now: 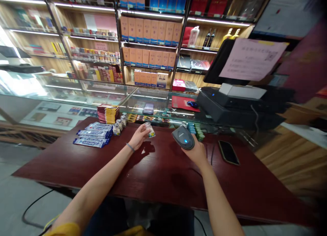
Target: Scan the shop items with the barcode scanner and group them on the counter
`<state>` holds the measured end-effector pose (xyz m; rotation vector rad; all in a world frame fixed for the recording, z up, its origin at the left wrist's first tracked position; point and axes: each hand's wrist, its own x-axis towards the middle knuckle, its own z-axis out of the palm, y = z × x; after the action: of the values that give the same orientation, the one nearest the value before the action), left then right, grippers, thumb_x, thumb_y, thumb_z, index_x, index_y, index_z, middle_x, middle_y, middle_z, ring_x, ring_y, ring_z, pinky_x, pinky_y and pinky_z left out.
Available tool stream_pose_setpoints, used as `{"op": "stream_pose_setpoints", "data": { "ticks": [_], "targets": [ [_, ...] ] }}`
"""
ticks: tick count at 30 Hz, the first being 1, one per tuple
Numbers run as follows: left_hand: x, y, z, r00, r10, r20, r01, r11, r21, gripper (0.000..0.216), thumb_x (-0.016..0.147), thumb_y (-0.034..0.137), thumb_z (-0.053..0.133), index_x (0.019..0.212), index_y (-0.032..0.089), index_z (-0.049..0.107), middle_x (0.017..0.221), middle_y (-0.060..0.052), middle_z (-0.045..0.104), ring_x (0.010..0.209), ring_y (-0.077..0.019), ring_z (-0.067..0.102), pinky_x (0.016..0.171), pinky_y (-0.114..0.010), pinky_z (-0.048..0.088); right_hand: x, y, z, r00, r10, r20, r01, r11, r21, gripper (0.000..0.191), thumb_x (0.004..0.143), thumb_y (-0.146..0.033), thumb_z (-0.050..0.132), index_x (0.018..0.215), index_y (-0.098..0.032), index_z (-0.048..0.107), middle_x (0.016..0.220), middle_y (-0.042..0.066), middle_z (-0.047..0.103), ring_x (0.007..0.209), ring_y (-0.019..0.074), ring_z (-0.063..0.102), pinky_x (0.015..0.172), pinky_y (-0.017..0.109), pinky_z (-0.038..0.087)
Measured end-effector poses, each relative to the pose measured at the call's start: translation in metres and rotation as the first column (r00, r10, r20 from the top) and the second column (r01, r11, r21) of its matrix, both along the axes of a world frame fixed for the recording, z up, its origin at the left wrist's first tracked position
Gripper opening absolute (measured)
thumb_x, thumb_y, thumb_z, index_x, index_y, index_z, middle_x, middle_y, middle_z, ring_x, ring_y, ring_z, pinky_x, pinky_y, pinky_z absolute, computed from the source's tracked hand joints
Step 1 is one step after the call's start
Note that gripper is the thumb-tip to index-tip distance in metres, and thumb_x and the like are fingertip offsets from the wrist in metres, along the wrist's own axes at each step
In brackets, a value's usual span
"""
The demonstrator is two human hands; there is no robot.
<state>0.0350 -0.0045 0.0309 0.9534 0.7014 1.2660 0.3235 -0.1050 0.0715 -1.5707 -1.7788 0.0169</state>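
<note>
My left hand [138,137] holds a small jar [150,130] with a pale lid and a coloured label, tilted a little above the table. In my right hand [196,151] is a dark grey barcode scanner [184,138], a blue light glowing on its top; its head is turned toward the jar, with a gap between them. Several similar small jars [119,124] stand in a row to the left. Behind the scanner sit green and blue small packs [196,130], partly hidden by it.
Blue-and-white sachets [94,134] and a stack of red-yellow packets [108,113] lie on the table's left. A phone [228,152] lies at right. Behind runs a glass counter [133,96] with a mouse [192,104] and a monitor [219,62] bearing a paper sheet. A cable crosses the table.
</note>
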Motion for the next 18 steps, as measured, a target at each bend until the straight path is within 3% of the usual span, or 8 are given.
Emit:
{"op": "stream_pose_setpoints", "data": {
  "ticks": [5,11,18],
  "targets": [
    [0.065,0.032,-0.013,0.995,0.033,-0.092,-0.026,0.997,0.078,0.058,0.068,0.031,0.085,0.120,0.019,0.060,0.106,-0.008,0.071,0.097,-0.0209,0.068,0.091,-0.039,0.052,0.041,-0.008,-0.002,0.996,-0.091,-0.025,0.091,0.996,0.001,0.039,0.076,-0.041,0.067,0.110,-0.026,0.057,0.078,0.005,0.076,0.077,0.0300,0.076,0.061,0.031,0.051],
    [0.134,0.072,-0.037,0.970,0.100,-0.220,-0.054,0.977,0.206,0.038,0.067,0.023,0.082,0.097,0.018,0.060,0.105,-0.009,0.072,0.105,-0.0237,0.067,0.101,-0.043,0.048,0.068,-0.010,-0.008,0.988,-0.083,-0.128,0.086,0.996,0.022,0.040,0.077,-0.037,0.066,0.113,-0.027,0.053,0.085,0.005,0.076,0.078,0.0278,0.075,0.067,0.032,0.054],
    [0.175,0.103,-0.059,0.888,0.247,-0.389,-0.082,0.915,0.394,0.037,0.070,0.024,0.078,0.104,0.018,0.065,0.097,-0.007,0.069,0.092,-0.0209,0.064,0.098,-0.041,0.047,0.071,-0.012,-0.008,0.974,-0.092,-0.207,0.099,0.995,0.023,0.035,0.075,-0.034,0.065,0.106,-0.027,0.052,0.082,0.005,0.075,0.077,0.0280,0.074,0.070,0.034,0.055]
  ]
}}
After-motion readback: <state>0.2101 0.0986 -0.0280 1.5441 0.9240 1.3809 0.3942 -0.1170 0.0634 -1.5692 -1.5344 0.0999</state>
